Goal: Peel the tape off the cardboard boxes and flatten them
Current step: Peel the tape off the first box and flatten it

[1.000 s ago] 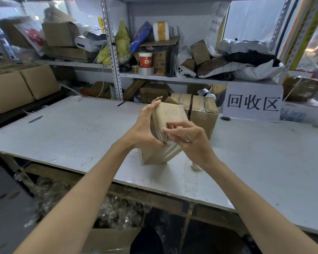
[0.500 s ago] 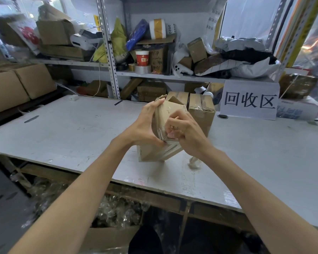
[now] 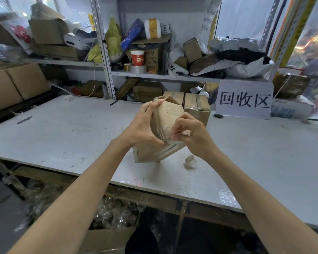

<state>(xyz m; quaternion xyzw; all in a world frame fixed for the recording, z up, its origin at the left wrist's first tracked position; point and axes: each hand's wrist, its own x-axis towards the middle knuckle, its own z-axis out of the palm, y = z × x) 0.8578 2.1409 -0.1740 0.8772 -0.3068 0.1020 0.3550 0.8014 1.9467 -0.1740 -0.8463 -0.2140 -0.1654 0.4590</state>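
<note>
Under the table [image 3: 62, 129] edge, a carton [image 3: 106, 235] holds crumpled clear film. Above the table's near half, the box [image 3: 165, 118] is held tilted, top flaps partly open; whether its lower corner touches the surface cannot be told. Left hand [image 3: 143, 125] grips the box's left side, fingers curled over the top edge. Right hand [image 3: 191, 134] pinches clear tape [image 3: 170, 147] at the near corner. A tape wad [image 3: 189, 161] lies just right of the box. Behind it stand two taped boxes [image 3: 196, 107], then a sign [image 3: 244, 99] and a cluttered shelf [image 3: 173, 76].
</note>
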